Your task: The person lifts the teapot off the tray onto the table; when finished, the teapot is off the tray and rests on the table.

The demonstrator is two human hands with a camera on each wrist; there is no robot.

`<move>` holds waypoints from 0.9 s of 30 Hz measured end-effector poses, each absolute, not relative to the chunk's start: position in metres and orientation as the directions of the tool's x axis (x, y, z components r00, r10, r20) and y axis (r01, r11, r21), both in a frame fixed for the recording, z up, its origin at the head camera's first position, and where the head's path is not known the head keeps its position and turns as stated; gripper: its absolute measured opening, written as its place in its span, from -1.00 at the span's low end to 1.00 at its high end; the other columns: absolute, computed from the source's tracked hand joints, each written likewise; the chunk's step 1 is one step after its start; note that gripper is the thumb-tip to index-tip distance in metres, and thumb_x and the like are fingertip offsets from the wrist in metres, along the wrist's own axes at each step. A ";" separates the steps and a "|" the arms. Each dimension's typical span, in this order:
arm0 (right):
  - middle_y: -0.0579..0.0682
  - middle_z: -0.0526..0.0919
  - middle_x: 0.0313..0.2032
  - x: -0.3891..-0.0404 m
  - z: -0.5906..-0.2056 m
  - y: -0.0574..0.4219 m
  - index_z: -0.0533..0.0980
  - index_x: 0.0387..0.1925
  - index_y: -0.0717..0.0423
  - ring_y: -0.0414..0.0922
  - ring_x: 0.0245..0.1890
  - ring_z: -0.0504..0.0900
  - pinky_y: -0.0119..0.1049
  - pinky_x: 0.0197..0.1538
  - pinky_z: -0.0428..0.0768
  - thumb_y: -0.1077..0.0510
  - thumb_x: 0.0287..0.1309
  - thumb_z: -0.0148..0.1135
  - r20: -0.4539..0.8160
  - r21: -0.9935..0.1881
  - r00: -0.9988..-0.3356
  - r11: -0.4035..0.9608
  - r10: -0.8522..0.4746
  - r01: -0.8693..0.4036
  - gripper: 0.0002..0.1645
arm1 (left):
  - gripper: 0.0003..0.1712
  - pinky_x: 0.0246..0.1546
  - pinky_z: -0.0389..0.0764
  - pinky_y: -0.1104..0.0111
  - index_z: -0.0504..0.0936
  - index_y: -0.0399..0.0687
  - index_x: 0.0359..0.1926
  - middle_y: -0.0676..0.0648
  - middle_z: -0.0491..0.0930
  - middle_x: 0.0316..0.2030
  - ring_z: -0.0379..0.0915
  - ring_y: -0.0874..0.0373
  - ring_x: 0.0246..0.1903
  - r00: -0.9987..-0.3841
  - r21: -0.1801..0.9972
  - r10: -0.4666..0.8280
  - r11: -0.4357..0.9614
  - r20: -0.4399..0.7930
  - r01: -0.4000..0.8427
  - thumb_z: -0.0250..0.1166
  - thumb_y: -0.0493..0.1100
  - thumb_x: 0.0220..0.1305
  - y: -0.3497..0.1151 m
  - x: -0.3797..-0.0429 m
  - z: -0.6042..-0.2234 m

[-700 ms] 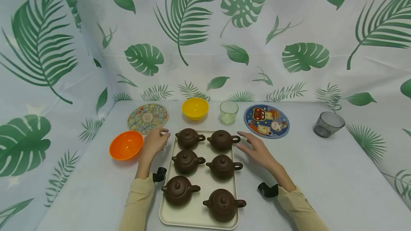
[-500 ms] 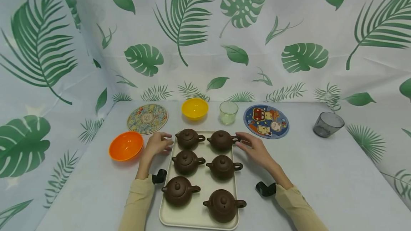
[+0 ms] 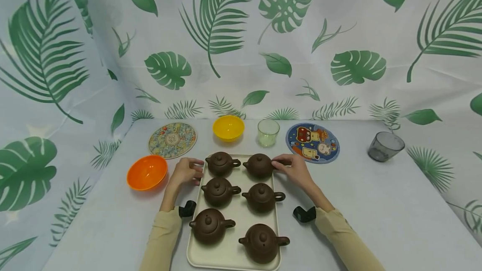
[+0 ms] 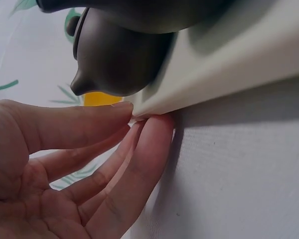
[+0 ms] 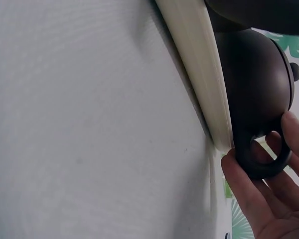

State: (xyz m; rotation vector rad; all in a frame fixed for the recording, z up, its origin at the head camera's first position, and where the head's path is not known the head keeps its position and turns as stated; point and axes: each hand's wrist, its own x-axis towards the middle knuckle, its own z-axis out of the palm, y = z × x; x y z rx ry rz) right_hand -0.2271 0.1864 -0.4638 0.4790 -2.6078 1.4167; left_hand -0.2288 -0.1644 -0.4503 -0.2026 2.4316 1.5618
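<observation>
Several dark brown teapots, such as the far-right teapot [image 3: 260, 165], stand in two columns on a cream tray [image 3: 222, 256]. At the tray's far left corner, my left hand [image 3: 185, 171] pinches the rim; in the left wrist view the thumb [image 4: 84, 124] lies above the edge, with a finger below. My right hand [image 3: 295, 170] grips the far-right teapot's handle [image 5: 261, 172]. In the right wrist view its thumb presses the top of the handle, several fingers pass behind the loop, and one fingertip sits right at the tray's rim.
An orange bowl [image 3: 147, 172] sits left of my left hand. Along the back are a floral round mat [image 3: 172, 139], a yellow bowl [image 3: 228, 129], a pale green glass [image 3: 268, 133] and a blue cartoon mat [image 3: 312, 143]. A grey glass [image 3: 385, 146] stands at far right.
My right hand has moved left and its thumb has come onto the far-right teapot's handle. The left hand has moved a little right and its fingers have closed on the tray's rim.
</observation>
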 end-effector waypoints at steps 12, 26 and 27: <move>0.13 0.75 -0.32 -0.231 -0.461 0.191 0.71 -0.29 0.26 -0.10 -0.29 0.73 -0.44 -0.15 0.62 0.20 0.09 0.37 0.224 -0.841 -0.949 0.448 -0.221 -0.303 -0.81 | -0.52 -0.57 0.68 0.29 0.55 -0.39 0.06 -0.23 0.61 -0.34 0.55 0.16 -0.57 -0.953 0.880 0.027 0.393 -0.301 -0.267 0.29 -0.55 0.03 -0.165 -0.230 -0.450; -0.24 0.72 -0.29 -0.220 -0.440 0.277 0.49 -0.09 0.68 -0.20 -0.36 0.74 -0.46 -0.18 0.66 0.32 0.23 0.20 0.157 -0.957 -0.962 0.208 -0.224 -0.204 -0.62 | -0.51 -0.57 0.68 0.30 0.55 -0.36 0.08 -0.22 0.60 -0.32 0.53 0.15 -0.58 -0.951 0.882 0.024 0.383 -0.308 -0.276 0.29 -0.53 0.05 -0.164 -0.229 -0.451; -0.27 0.72 -0.30 -0.218 -0.439 0.287 0.48 -0.09 0.68 -0.21 -0.36 0.74 -0.48 -0.18 0.65 0.32 0.23 0.19 0.147 -0.955 -0.964 0.224 -0.220 -0.197 -0.61 | -0.51 -0.57 0.68 0.29 0.55 -0.36 0.07 -0.22 0.60 -0.33 0.54 0.14 -0.58 -0.951 0.882 0.022 0.382 -0.308 -0.277 0.29 -0.53 0.05 -0.164 -0.229 -0.451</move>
